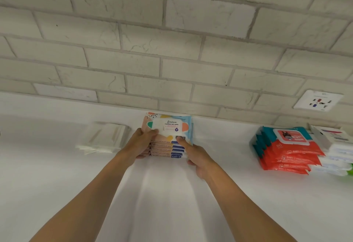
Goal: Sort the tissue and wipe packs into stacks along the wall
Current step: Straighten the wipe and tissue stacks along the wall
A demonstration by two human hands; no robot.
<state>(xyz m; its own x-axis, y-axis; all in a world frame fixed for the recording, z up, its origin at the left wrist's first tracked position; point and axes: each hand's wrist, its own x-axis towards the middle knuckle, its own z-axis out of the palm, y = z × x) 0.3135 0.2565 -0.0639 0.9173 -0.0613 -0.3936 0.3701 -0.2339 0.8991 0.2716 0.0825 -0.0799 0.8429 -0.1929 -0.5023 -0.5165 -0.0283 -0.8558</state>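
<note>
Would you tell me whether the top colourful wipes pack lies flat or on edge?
Flat: the top pack rests label-up on its stack.

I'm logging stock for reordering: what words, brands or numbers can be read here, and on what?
"Stalove": top of the stack of pastel patterned wipe packs.
"CLEANING WET WIPES": same pack, below the brand.
"80": its purple drop; also the red and teal wipe packs.
"Wipes": those packs' white lid label.
Too blurred: pastel packs' side print, white boxes, white wall socket.
</note>
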